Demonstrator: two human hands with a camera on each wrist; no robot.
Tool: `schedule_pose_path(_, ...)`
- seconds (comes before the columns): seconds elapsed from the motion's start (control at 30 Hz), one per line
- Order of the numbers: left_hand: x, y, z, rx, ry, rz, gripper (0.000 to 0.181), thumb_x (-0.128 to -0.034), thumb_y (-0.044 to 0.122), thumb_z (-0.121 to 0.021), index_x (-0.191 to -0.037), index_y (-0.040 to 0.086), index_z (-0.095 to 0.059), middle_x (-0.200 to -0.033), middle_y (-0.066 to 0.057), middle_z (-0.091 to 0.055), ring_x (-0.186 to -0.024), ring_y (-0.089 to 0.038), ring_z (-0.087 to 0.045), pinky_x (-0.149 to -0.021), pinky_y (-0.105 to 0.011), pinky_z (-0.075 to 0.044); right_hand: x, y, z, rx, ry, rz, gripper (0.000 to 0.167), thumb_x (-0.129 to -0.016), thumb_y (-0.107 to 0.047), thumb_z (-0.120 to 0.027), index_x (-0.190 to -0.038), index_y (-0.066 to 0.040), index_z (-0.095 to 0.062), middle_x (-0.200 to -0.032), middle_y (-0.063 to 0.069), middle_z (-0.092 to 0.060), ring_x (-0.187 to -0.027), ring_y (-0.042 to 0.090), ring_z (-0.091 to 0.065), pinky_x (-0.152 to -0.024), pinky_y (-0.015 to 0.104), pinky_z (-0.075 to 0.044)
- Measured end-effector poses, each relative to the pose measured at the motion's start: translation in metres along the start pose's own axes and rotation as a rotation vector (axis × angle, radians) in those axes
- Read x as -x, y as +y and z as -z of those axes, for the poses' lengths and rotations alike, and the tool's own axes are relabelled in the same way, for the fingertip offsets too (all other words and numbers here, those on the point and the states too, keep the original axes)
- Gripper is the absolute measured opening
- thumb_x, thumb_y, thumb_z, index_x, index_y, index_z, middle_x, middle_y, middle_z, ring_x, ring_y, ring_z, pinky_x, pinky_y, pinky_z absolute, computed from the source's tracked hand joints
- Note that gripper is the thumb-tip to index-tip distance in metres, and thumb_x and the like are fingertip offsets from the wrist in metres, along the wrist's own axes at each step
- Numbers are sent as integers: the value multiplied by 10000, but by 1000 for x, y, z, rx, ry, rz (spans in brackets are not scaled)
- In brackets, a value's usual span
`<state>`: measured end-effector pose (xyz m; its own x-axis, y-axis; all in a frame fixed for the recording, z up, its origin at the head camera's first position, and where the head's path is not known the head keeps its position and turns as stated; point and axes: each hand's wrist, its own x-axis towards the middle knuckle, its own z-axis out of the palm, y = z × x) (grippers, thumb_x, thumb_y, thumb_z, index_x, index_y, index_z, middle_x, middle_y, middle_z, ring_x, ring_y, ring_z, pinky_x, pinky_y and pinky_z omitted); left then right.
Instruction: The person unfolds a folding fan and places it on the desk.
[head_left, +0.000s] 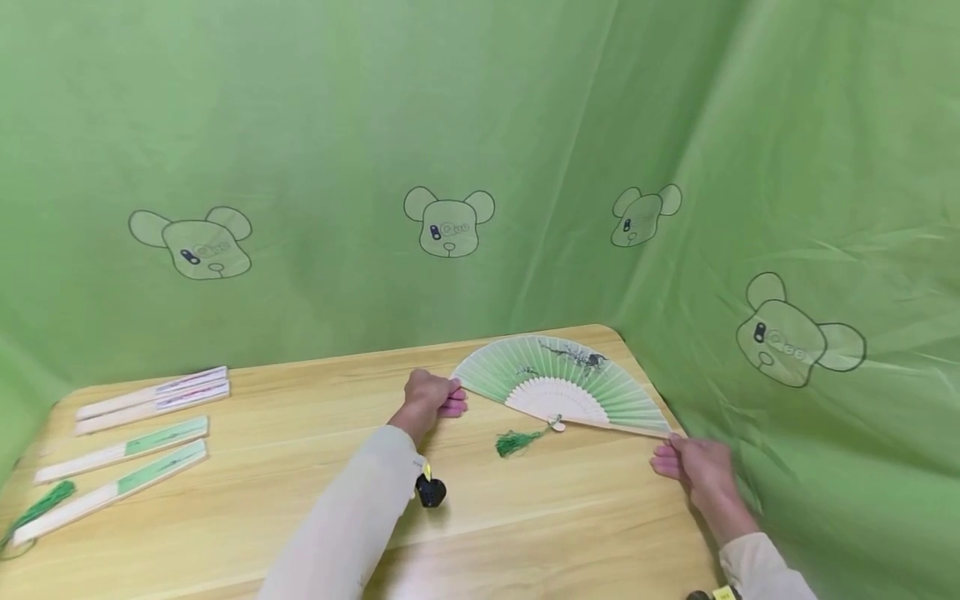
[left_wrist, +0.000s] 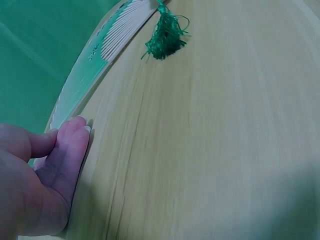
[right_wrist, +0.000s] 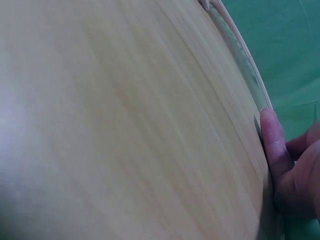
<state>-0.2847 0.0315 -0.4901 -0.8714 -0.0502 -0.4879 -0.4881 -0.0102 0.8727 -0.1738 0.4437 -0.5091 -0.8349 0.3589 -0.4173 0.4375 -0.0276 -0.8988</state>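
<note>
A green folding fan (head_left: 558, 379) lies spread at the far right of the table, with a dark floral print and pale ribs. From its pivot hangs a green tassel (head_left: 517, 442), which also shows in the left wrist view. My left hand (head_left: 429, 398) pinches the fan's left end between thumb and fingers. At the opposite end my right hand (head_left: 697, 468) pinches the right outer rib. In the left wrist view the left hand (left_wrist: 47, 170) is at the fan's edge; the right wrist view has the right hand (right_wrist: 292, 165) at the other tip.
On the wooden table (head_left: 300, 467), two folded fans with green leaves (head_left: 161, 467) lie at the left, one with a green tassel (head_left: 45, 504). Behind them are folded fans with purplish print (head_left: 191, 396). Green cloth (head_left: 337, 125) rises around the table's back and sides.
</note>
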Motion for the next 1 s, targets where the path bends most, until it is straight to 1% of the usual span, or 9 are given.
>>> schedule_pose_path(0.17,1,4,-4,63,-9,2,192,-986,51,-688,-1097,-105,-707,-978,-231,-785,-666,-209,-782,-710,-338,-687,1,-1,-4,-32,41,-2,367,-1100,-88,-421,-1348,182,-441,-710,17,-727,-650,148,-762,-723,317,-690)
schedule_pose_path(0.27,-4,6,-10,92,12,6,186,-981,39,-690,-1103,-101,-705,-990,-235,-784,-695,-224,-791,-709,-332,-688,-1,-1,-5,-91,70,-8,219,-1097,-79,-434,-1167,92,-552,-697,34,-729,-635,156,-762,-718,322,-690)
schedule_pose_path(0.33,-9,5,-15,102,31,8,182,-974,28,-693,-1102,-102,-704,-977,-235,-785,-686,-226,-789,-688,-330,-687,-3,-2,-5,-143,86,-17,183,-1092,-72,-445,-1039,29,-588,-687,46,-734,-630,160,-764,-719,320,-690)
schedule_pose_path(0.43,-16,4,-25,106,66,27,176,-963,19,-700,-1098,-95,-703,-927,-213,-792,-647,-210,-779,-654,-322,-683,-5,-2,-2,-216,91,-29,236,-1085,-43,-445,-917,-15,-608,-676,67,-740,-628,176,-770,-722,320,-690)
schedule_pose_path(0.57,-19,4,-34,94,104,35,171,-952,12,-705,-1090,-88,-703,-882,-191,-794,-632,-207,-774,-632,-321,-681,-5,-2,4,-244,54,-58,206,-1089,-30,-414,-983,1,-588,-694,73,-750,-653,188,-780,-753,327,-690)
schedule_pose_path(0.6,-15,5,-35,89,111,28,173,-954,13,-701,-1095,-88,-703,-895,-195,-794,-656,-226,-781,-651,-327,-684,-5,-3,6,-254,36,-71,193,-1090,-31,-408,-1003,3,-577,-704,77,-753,-664,190,-783,-762,328,-690)
schedule_pose_path(0.7,-16,8,-38,84,113,32,165,-954,19,-703,-1090,-74,-708,-917,-192,-795,-653,-218,-779,-641,-314,-681,-5,-7,11,-312,-27,-106,271,-1095,-34,-387,-951,-17,-615,-731,83,-761,-700,193,-788,-794,317,-687)
schedule_pose_path(0.8,-16,11,-40,99,112,40,163,-958,26,-702,-1093,-64,-714,-946,-197,-795,-668,-219,-783,-649,-313,-682,-6,-10,14,-345,-74,-133,401,-1100,-45,-365,-828,-72,-658,-740,79,-763,-719,181,-788,-810,295,-683)
schedule_pose_path(1.0,-18,10,-39,145,104,52,176,-958,23,-701,-1115,-56,-714,-986,-213,-791,-659,-203,-778,-641,-315,-681,-7,-10,10,-298,-64,-141,441,-1104,-74,-372,-780,-103,-669,-710,45,-753,-687,157,-779,-785,285,-684)
